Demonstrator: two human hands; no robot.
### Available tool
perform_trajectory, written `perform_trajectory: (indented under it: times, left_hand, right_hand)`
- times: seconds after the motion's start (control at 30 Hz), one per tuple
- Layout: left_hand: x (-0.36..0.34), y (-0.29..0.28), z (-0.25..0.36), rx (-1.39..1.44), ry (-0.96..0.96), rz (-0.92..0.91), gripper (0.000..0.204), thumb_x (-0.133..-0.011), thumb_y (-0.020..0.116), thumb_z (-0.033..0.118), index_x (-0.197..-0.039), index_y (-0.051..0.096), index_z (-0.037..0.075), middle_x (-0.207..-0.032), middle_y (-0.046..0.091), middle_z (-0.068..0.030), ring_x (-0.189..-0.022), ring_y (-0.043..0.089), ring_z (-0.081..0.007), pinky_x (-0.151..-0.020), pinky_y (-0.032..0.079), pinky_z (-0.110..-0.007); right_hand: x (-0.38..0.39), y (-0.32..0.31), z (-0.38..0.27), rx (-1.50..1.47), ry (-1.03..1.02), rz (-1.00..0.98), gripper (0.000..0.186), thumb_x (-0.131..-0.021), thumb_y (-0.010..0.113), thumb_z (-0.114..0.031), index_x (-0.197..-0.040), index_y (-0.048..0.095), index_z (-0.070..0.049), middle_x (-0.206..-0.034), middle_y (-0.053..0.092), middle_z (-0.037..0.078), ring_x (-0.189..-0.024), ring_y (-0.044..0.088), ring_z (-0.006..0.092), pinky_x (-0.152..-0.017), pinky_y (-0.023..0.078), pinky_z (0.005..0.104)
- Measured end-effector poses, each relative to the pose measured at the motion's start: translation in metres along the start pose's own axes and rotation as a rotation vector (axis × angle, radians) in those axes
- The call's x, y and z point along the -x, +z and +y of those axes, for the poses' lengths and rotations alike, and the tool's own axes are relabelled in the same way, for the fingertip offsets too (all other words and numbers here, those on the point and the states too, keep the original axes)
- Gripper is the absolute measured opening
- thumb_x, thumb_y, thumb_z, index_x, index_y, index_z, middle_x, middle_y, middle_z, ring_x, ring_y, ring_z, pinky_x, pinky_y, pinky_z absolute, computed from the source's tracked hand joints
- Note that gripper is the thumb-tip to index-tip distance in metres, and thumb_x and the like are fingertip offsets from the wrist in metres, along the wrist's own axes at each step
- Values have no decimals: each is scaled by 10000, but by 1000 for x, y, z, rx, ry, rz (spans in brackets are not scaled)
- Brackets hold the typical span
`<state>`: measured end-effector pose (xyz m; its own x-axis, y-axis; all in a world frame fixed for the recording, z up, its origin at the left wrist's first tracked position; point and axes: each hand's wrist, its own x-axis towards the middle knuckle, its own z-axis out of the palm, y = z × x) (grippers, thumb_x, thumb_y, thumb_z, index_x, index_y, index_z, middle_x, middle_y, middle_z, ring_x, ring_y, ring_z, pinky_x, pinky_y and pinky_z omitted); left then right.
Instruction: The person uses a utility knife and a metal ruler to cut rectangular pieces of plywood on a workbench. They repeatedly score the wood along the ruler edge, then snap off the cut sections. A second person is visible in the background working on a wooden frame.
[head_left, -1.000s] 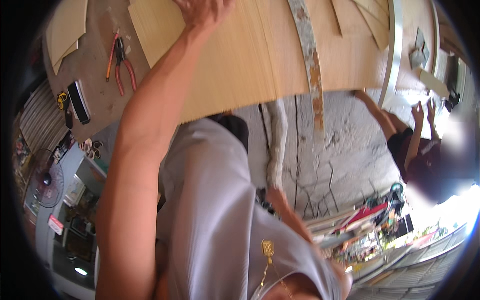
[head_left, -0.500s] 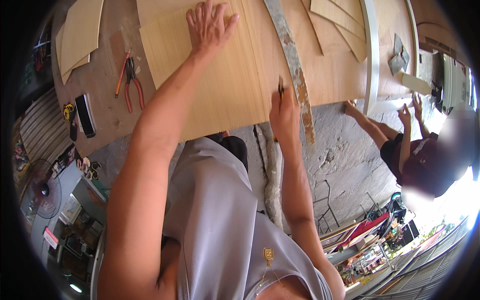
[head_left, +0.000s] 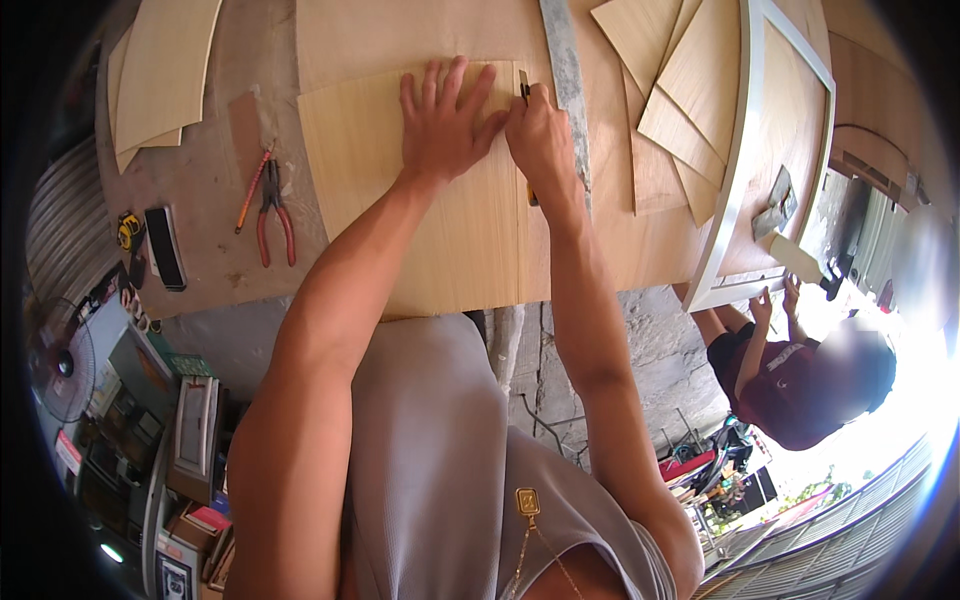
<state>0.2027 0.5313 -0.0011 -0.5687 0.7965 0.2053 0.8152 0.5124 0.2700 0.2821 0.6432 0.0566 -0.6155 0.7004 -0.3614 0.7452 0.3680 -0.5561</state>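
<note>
My left hand (head_left: 447, 130) lies flat with fingers spread on a thin pale wood sheet (head_left: 430, 255), pressing near its far edge. My right hand (head_left: 545, 145) is closed around a utility knife (head_left: 525, 90). Its blade points away from me at the far right corner of the sheet, and the tail of its handle shows below my fist. The thumb of my left hand is close beside my right fist. A long, worn metal strip (head_left: 563, 60) lies just right of my right hand, partly hidden by it.
Red-handled pliers (head_left: 272, 215), a pencil (head_left: 253, 195), a phone (head_left: 165, 250) and a tape measure (head_left: 128, 230) lie left. Wood sheets are stacked at far left and right (head_left: 690, 90). A co-worker (head_left: 800, 385) handles a white frame (head_left: 730, 160) near a scraper (head_left: 776, 205).
My right hand has moved with the knife from the sheet's near edge to its far edge. My left hand is now closer to it. The view has shifted.
</note>
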Motion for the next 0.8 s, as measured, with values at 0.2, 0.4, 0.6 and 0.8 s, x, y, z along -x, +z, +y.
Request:
perform_trajectory:
  times: [0.2, 0.4, 0.6, 0.8]
  left_hand:
    - [-4, -2, 0, 7, -20, -88, 571, -927, 528, 513, -1442, 454, 278, -1472, 376, -78, -1358, 311, -359, -1088, 210, -637]
    - [-3, -1, 0, 17, -37, -105, 588, -901, 559, 504, -1443, 458, 300, -1473, 370, -76, -1356, 312, -357, -1083, 213, -630]
    - [0, 2, -1, 32, -29, -69, 603, -888, 574, 502, -1444, 459, 298, -1474, 366, -76, -1355, 313, -356, -1079, 213, -631]
    - [-1, 3, -2, 24, -7, -23, 612, -873, 598, 508, -1431, 479, 287, -1451, 382, -78, -1338, 326, -351, -1062, 232, -628]
  right_hand:
    - [-12, -6, -11, -6, 44, -40, 273, -971, 473, -236, -957, 533, 30, -760, 625, 327, -781, 611, 524, -687, 491, 566]
    - [-18, -6, -12, 15, 47, -49, 262, -973, 481, -230, -951, 534, 26, -752, 628, 315, -768, 609, 523, -687, 483, 571]
    - [-16, -10, -17, 17, 50, -107, 277, -976, 455, -220, -1001, 532, 45, -783, 640, 326, -777, 634, 513, -687, 503, 556]
    - [-20, -7, -10, 62, -22, -103, 274, -930, 494, -194, -1026, 534, 60, -813, 651, 328, -799, 652, 498, -704, 526, 534]
